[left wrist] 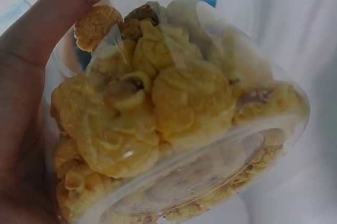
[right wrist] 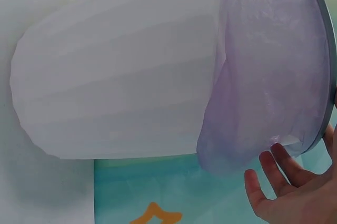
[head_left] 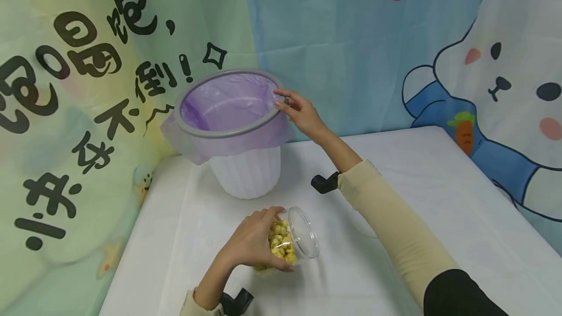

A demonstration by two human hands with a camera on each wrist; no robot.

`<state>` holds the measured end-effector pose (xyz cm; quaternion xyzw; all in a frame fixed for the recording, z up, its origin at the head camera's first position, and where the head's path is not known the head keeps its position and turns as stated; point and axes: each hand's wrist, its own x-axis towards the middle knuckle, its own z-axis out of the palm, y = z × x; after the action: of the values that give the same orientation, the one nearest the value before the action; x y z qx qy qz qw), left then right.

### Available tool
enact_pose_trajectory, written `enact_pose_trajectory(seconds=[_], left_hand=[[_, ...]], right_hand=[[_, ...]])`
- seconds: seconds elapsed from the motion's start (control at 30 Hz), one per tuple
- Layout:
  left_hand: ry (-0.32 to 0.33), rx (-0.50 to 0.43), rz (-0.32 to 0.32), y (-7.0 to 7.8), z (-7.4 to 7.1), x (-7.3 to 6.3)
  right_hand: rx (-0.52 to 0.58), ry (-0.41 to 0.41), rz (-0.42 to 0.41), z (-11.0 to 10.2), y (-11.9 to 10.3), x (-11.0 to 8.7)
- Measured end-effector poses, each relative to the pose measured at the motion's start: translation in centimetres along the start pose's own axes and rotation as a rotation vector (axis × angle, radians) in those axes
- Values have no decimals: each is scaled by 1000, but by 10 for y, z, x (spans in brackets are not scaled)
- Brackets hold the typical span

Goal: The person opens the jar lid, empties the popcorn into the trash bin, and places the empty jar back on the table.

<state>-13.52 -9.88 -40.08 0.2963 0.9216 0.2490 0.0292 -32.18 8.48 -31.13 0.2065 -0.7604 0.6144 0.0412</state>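
Observation:
My left hand point(head_left: 252, 240) grips a clear plastic jar point(head_left: 303, 232) low over the table, fingers and thumb spread round its side. The jar lies tilted, its wide round mouth facing right. Yellow popcorn point(left wrist: 192, 103) fills the body of the jar in the left wrist view. Farther back, a white ribbed trash can point(head_left: 248, 174) stands upright with a grey rim ring point(head_left: 228, 133). A purple bag point(head_left: 228, 104) lines it and folds down over the outside. My right hand point(head_left: 305, 116) holds the rim at its right side; in the right wrist view several fingertips point(right wrist: 253, 182) lie by the bag's outer fold.
A white cloth covers the table point(head_left: 439, 184). Under my right forearm shows part of a clear round edge point(head_left: 371, 232). Close behind the can hangs a printed backdrop point(head_left: 329, 38) with a cartoon animal and black lettering. Black camera mounts point(head_left: 325, 183) sit at both wrists.

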Motion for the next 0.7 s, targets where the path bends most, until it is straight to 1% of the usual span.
enact_pose_trajectory(seconds=[0.1,0.17,0.23,0.3,0.37,0.43,0.53,0.6,0.7], left_hand=[[34,13,2,-1,-16,-3],[72,35,10,-1,-33,-4],[123,66,23,0,-56,-5],[184,87,35,4,-83,-4],[241,71,40,8,-113,-2],[290,33,31,12,-142,2],[369,-12,12,16,-183,13],[412,-15,-21,17,-206,21],[475,34,-85,14,-236,37]], right_hand=[[18,-3,-5,-1,0,1],[27,-8,-2,-1,1,1],[27,-10,4,0,2,2],[27,-8,6,0,3,2],[27,-3,11,0,4,3],[30,2,13,0,4,3],[21,5,17,0,4,3],[12,0,18,-1,4,3],[3,-14,18,-1,3,3]])
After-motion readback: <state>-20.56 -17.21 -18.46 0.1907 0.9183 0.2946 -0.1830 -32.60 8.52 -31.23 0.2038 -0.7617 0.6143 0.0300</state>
